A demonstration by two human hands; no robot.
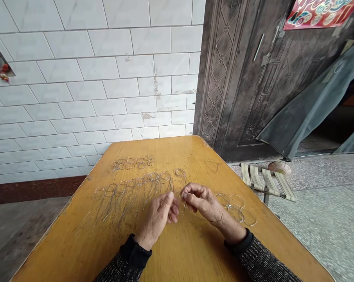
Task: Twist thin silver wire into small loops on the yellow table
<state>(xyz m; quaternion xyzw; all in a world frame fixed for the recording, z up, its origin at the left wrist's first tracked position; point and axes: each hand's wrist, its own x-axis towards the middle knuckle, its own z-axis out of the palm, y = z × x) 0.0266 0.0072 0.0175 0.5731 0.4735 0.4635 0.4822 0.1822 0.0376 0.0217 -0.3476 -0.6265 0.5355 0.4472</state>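
Over the middle of the wooden table, my right hand (202,200) pinches a thin wire between thumb and fingertips. A loose end of this wire (204,219) trails below the hand toward the wrist. Just to its left, my left hand (159,214) is closed, fingers curled and thumb against the forefinger; what it holds, if anything, is too small to make out. Beyond the hands lies a single wire loop (180,172). A row of looped wires (121,188) with long straight tails spreads to the left. Farther back sits a second group of small wire loops (130,163).
Loose tangled wire (238,209) lies beside my right forearm. A bent wire triangle (212,166) rests near the table's (171,254) right edge. White tiled wall (115,94) stands behind, a dark carved door (247,78) at right. A strapped folding stool (266,181) is on the floor.
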